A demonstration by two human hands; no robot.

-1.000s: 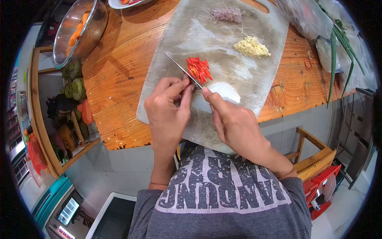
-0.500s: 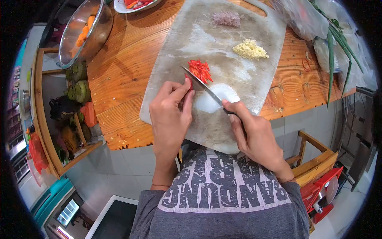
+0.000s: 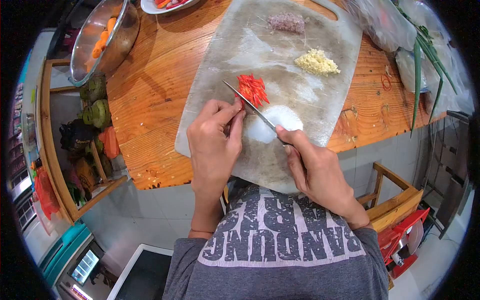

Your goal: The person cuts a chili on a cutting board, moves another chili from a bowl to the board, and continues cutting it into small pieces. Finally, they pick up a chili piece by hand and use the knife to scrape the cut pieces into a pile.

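My right hand (image 3: 320, 172) grips the dark handle of a knife (image 3: 257, 112), whose blade slants up and left over the cutting board (image 3: 215, 90). Pinched in the fingers of my left hand (image 3: 215, 132) is a red chili pepper (image 3: 242, 103), mostly hidden by the fingertips and the blade. The blade lies right beside those fingertips. Just beyond it sits a small heap of sliced red chili (image 3: 253, 90). Farther up the board are a pile of minced garlic (image 3: 317, 62) and a pile of chopped purplish shallot (image 3: 286, 22).
A metal bowl (image 3: 127, 52) with carrots stands at the upper left of the wooden table (image 3: 155, 105), near a white plate (image 3: 170, 7) of red pieces. Plastic bags (image 3: 385, 27) and green onions (image 3: 417, 75) lie at the right. A wooden stool (image 3: 395, 202) is below the table.
The knife has shifted slightly left and up along the chili, its blade now covering more of it. The chili heap looks a little larger. My left hand stays almost in place.
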